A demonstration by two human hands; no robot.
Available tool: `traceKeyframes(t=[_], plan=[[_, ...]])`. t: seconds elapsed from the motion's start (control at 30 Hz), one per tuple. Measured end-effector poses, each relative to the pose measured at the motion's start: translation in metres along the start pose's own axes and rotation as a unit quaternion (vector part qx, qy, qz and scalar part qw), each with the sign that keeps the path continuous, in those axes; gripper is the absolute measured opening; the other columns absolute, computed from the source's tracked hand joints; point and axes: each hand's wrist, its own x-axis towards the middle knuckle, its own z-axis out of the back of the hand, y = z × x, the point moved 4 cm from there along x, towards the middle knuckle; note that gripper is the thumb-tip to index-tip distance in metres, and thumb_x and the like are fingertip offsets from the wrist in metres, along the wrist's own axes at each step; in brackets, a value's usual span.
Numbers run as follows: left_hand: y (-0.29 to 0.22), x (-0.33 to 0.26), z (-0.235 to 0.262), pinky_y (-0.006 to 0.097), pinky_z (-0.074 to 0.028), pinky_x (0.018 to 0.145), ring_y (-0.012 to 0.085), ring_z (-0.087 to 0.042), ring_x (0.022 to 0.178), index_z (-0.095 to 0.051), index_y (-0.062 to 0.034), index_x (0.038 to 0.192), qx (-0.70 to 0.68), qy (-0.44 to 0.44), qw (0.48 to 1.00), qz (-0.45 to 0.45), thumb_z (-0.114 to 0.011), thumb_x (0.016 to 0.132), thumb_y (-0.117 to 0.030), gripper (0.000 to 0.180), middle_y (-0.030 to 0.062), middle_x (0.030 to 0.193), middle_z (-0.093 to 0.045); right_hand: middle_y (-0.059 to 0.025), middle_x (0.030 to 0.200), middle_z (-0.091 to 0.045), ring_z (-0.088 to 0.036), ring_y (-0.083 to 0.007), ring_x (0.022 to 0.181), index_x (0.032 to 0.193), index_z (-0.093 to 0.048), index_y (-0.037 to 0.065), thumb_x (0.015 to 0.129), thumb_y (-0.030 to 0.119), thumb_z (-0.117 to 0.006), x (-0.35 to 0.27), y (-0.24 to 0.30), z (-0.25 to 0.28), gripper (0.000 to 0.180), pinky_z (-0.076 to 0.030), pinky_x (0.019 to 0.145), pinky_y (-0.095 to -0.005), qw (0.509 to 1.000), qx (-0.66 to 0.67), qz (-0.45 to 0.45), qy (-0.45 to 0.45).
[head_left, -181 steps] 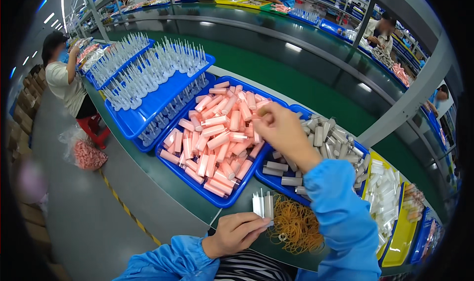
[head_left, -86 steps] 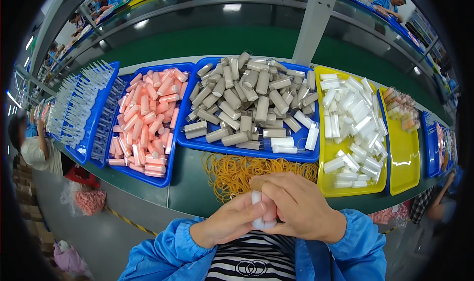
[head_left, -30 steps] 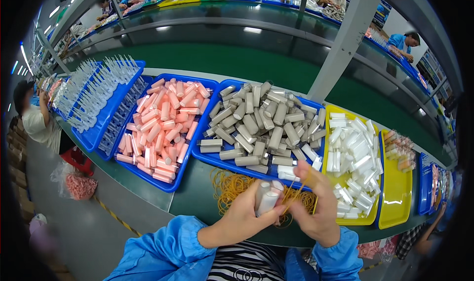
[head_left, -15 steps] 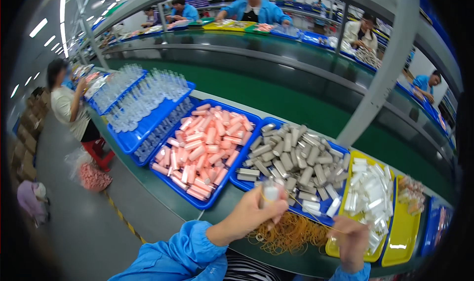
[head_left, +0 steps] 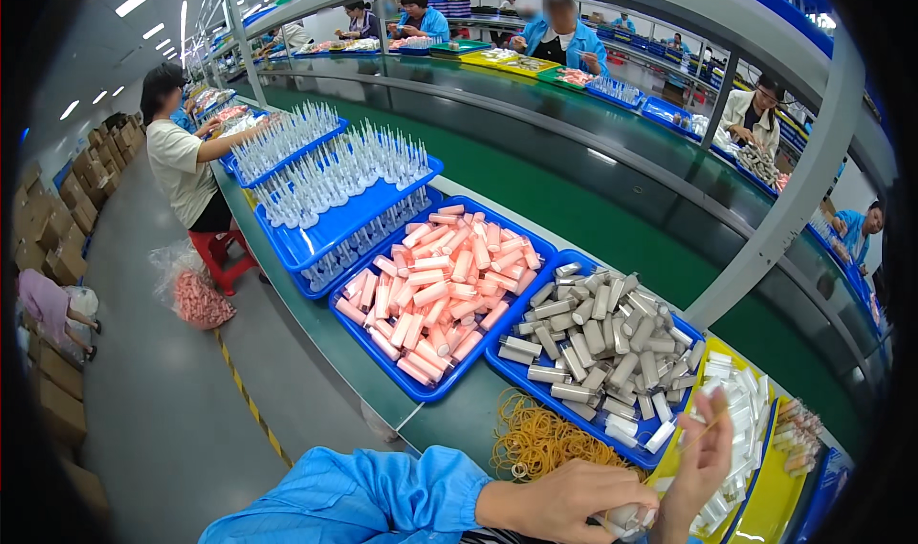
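Observation:
My left hand (head_left: pixel 574 498), low in the view, is closed around a small white and clear plastic piece (head_left: pixel 628 519), mostly hidden by the fingers. Just to its right my right hand (head_left: pixel 703 463) is raised, its fingertips pinched together with a thin yellow rubber band (head_left: pixel 695 437) at them. A tangled pile of yellow rubber bands (head_left: pixel 545 439) lies on the table beyond my left hand. Past it, a blue tray (head_left: pixel 509 364) holds grey cylindrical pieces (head_left: pixel 612 338). White pieces (head_left: pixel 741 444) fill a yellow tray behind my right hand.
Left of the grey pieces stands a blue tray (head_left: pixel 382 372) of pink cylinders (head_left: pixel 445 291). Stacked blue trays (head_left: pixel 330 240) carry upright clear pieces. A grey metal post (head_left: pixel 779 228) rises beside the green conveyor (head_left: pixel 574 190). A person (head_left: pixel 191 162) sits at the left; others work across the line.
My left hand has moved down and right with the white piece, close to my right hand. My right hand has turned upward. The view has shifted, so the trays sit farther right.

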Motion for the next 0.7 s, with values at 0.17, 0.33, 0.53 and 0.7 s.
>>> traceKeyframes(t=[0.17,0.33,0.53,0.7], plan=[[0.015,-0.001,0.017,0.04,-0.052,0.071,0.0333,-0.063,0.08,-0.038,-0.0085,0.145,0.045,-0.101,0.986,0.123,-0.067,0.072,-0.009,0.078,0.0131,0.094,-0.062,-0.0174,0.128,-0.055,-0.061,-0.0231,0.108,0.137,-0.045,-0.004,0.074,0.038,-0.083,-0.022,0.008,-0.006,0.085,-0.045,0.099,-0.0342,0.986,0.059,0.075,0.135],[0.019,-0.002,0.016,0.041,-0.051,0.066,0.0345,-0.064,0.076,-0.001,-0.0039,0.155,0.114,-0.024,0.98,0.161,-0.065,0.078,-0.008,0.1,0.0172,0.09,-0.062,-0.0212,0.115,-0.061,-0.059,-0.0354,0.103,0.126,-0.054,-0.002,0.066,0.015,-0.088,-0.033,0.052,-0.033,0.071,-0.048,0.087,-0.0409,0.896,-0.294,0.246,0.223],[0.026,-0.011,-0.006,0.042,-0.053,0.067,0.0362,-0.065,0.077,0.002,0.0016,0.153,0.112,0.013,0.985,0.133,-0.059,0.084,-0.008,0.093,0.0207,0.094,-0.063,-0.0106,0.092,-0.051,-0.051,-0.0235,0.08,0.096,-0.052,0.002,0.069,-0.001,-0.071,-0.037,0.039,-0.039,0.033,-0.045,0.074,-0.0334,0.938,-0.234,0.128,0.222],[0.022,-0.013,-0.003,0.044,-0.054,0.068,0.04,-0.066,0.08,0.003,-0.0028,0.154,0.062,-0.025,0.984,0.168,-0.059,0.085,-0.014,0.093,0.0244,0.101,-0.063,-0.0107,0.102,-0.052,-0.053,-0.0193,0.092,0.106,-0.054,0.001,0.076,0.002,-0.071,-0.037,0.026,-0.027,0.035,-0.045,0.082,-0.0309,0.964,-0.129,-0.004,0.231]])
